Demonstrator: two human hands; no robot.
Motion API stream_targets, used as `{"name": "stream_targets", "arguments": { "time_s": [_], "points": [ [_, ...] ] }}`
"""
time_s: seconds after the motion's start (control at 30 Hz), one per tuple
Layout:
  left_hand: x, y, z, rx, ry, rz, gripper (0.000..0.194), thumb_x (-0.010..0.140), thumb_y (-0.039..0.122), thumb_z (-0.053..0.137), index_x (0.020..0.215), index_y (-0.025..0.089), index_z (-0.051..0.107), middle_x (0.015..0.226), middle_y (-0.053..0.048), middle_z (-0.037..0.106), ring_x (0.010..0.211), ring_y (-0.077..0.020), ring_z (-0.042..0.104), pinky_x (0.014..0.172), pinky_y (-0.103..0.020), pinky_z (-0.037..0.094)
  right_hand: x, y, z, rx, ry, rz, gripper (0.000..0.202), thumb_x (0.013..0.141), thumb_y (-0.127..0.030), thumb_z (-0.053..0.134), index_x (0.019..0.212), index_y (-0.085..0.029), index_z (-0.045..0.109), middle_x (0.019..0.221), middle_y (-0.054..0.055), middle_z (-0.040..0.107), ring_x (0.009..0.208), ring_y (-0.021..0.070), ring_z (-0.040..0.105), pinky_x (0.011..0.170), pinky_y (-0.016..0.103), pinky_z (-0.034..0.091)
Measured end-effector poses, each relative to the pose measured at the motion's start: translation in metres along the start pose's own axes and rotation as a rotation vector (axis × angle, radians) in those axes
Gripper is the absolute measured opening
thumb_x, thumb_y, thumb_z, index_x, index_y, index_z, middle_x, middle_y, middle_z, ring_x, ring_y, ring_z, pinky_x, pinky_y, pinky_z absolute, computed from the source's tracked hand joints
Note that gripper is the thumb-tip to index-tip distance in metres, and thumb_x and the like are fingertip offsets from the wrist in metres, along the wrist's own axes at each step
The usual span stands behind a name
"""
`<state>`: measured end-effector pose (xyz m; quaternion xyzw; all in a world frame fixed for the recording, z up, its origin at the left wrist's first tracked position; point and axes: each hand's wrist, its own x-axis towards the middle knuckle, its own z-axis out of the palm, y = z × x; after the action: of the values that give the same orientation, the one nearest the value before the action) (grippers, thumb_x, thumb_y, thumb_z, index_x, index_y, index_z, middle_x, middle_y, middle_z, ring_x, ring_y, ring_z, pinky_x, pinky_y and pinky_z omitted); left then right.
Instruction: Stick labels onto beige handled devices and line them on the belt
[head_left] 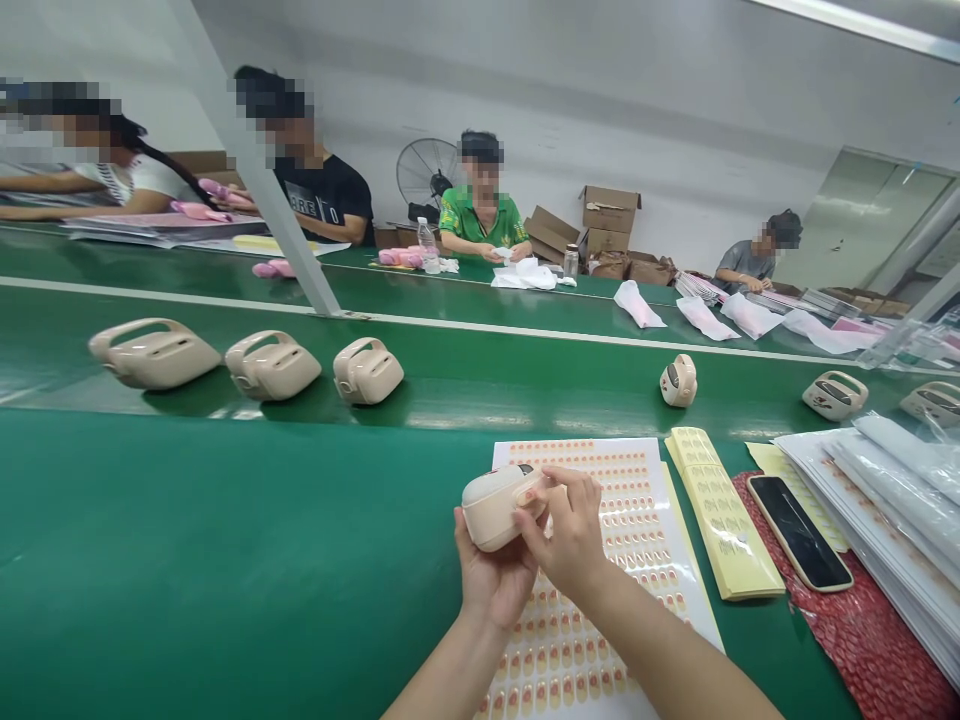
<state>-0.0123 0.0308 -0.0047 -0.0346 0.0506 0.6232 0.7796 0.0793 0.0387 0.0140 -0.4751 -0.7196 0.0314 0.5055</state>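
My left hand (495, 580) cups a small cream device with a carry handle (491, 515), perhaps a mini speaker, from below. The device is tilted, its pale rounded end towards the left. My right hand (566, 520) pinches at its right side, where a small orange-marked sticker (531, 496) shows between thumb and index finger. Whether the sticker is fully stuck down cannot be told. Beneath both hands lies a white sheet (630, 520) with rows of similar oval stickers.
Similar cream devices (274, 365) stand along the green conveyor belt (525, 375) ahead. To my right are yellow sticker sheets (724, 515), a phone (799, 530), red bubble wrap (877, 640) and stacked plastic-covered sheets (892, 510). Several co-workers sit across the belt; a post (259, 160) rises front left.
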Motion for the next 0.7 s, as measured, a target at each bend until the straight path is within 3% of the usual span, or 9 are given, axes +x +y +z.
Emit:
{"name": "stream_targets", "arguments": {
  "time_s": [0.1, 0.2, 0.37, 0.47, 0.6, 0.7],
  "points": [
    [0.001, 0.001, 0.0, -0.004, -0.011, -0.011, 0.062, 0.081, 0.043, 0.044, 0.134, 0.017, 0.026, 0.101, -0.013, 0.064, 0.09, -0.0195, 0.062, 0.072, -0.021, 0.052, 0.0, 0.005, -0.004, -0.12, -0.056, -0.107, 0.011, 0.079, -0.033, 0.054, 0.085, -0.024, 0.057, 0.101, 0.009, 0.057, 0.092, 0.0243, 0.051, 0.08, 0.042, 0.035],
    [0.003, 0.005, -0.006, 0.005, -0.104, -0.034, 0.065, 0.079, 0.041, 0.048, 0.135, 0.018, 0.025, 0.106, -0.013, 0.063, 0.097, -0.0213, 0.06, 0.073, -0.021, 0.051, 0.003, 0.008, -0.008, -0.11, -0.056, -0.147, 0.019, 0.079, -0.036, 0.054, 0.093, -0.024, 0.057, 0.105, 0.01, 0.055, 0.095, 0.0257, 0.051, 0.082, 0.043, 0.036],
    [0.006, 0.006, -0.017, 0.01, -0.243, -0.04, 0.06, 0.079, 0.04, 0.051, 0.132, 0.021, 0.032, 0.115, -0.014, 0.059, 0.11, -0.0278, 0.051, 0.079, -0.027, 0.051, 0.008, 0.014, -0.006, 0.156, -0.103, -0.022, 0.051, 0.075, -0.04, 0.057, 0.119, -0.022, 0.04, 0.116, 0.012, 0.047, 0.109, 0.0265, 0.044, 0.091, 0.044, 0.037],
    [0.004, 0.003, -0.016, 0.02, -0.275, -0.026, 0.054, 0.081, 0.038, 0.049, 0.131, 0.022, 0.035, 0.115, -0.013, 0.059, 0.109, -0.0262, 0.052, 0.085, -0.029, 0.049, 0.007, 0.012, -0.003, 0.32, -0.129, 0.118, 0.042, 0.078, -0.037, 0.052, 0.116, -0.022, 0.041, 0.114, 0.011, 0.047, 0.109, 0.0234, 0.044, 0.092, 0.041, 0.039],
    [-0.001, 0.0, -0.012, 0.07, -0.356, -0.034, 0.05, 0.083, 0.038, 0.047, 0.129, 0.024, 0.038, 0.117, -0.01, 0.058, 0.109, -0.0225, 0.053, 0.091, -0.03, 0.044, 0.004, 0.007, -0.001, 0.393, -0.059, 0.205, 0.018, 0.084, -0.031, 0.04, 0.098, -0.022, 0.047, 0.098, 0.006, 0.05, 0.097, 0.0198, 0.047, 0.085, 0.038, 0.042],
    [-0.003, 0.003, -0.01, 0.147, -0.383, -0.045, 0.047, 0.081, 0.044, 0.049, 0.124, 0.025, 0.045, 0.12, -0.007, 0.057, 0.112, -0.0227, 0.05, 0.094, -0.031, 0.042, 0.016, 0.022, -0.007, 0.36, -0.06, 0.258, 0.019, 0.086, -0.027, 0.032, 0.096, -0.022, 0.048, 0.093, 0.006, 0.051, 0.09, 0.0182, 0.05, 0.081, 0.036, 0.043]
  ]
}}
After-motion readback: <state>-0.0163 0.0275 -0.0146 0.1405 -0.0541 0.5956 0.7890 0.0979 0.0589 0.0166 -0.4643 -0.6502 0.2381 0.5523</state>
